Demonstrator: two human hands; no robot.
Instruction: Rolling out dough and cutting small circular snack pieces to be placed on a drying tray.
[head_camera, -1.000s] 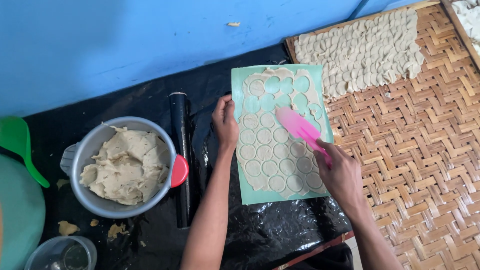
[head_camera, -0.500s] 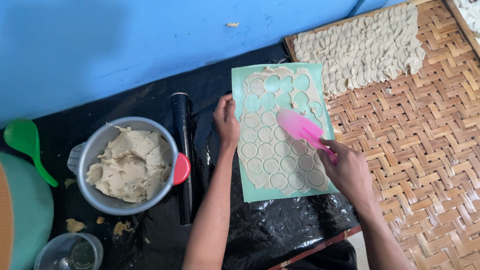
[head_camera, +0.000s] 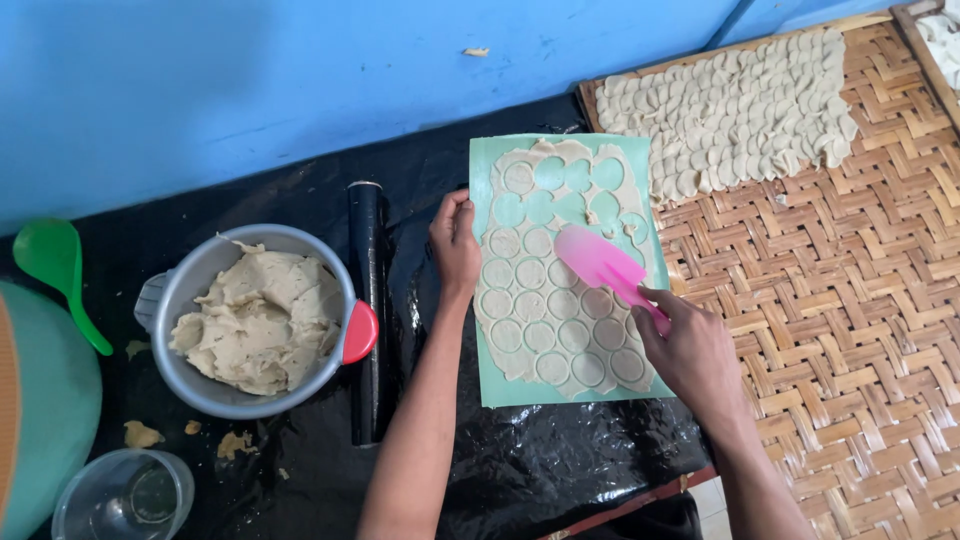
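A light green mat (head_camera: 487, 160) lies on black plastic sheeting, covered by a thin sheet of dough (head_camera: 545, 300) cut into many circles; several rounds near the top are gone, leaving green holes. My left hand (head_camera: 455, 243) presses on the mat's left edge. My right hand (head_camera: 688, 348) grips the handle of a pink spatula (head_camera: 598, 262), whose blade lies over the dough's right middle.
A grey bowl of dough (head_camera: 255, 318) with a red handle sits at left, beside a black rolling pin (head_camera: 369, 300). A woven bamboo tray (head_camera: 850, 300) at right carries many cut dough rounds (head_camera: 730, 110). A green spoon (head_camera: 55, 265) and a clear cup (head_camera: 125, 495) are at far left.
The spatula blade has moved slightly lower on the dough sheet. My left hand stays on the mat's edge. The view has shifted a little.
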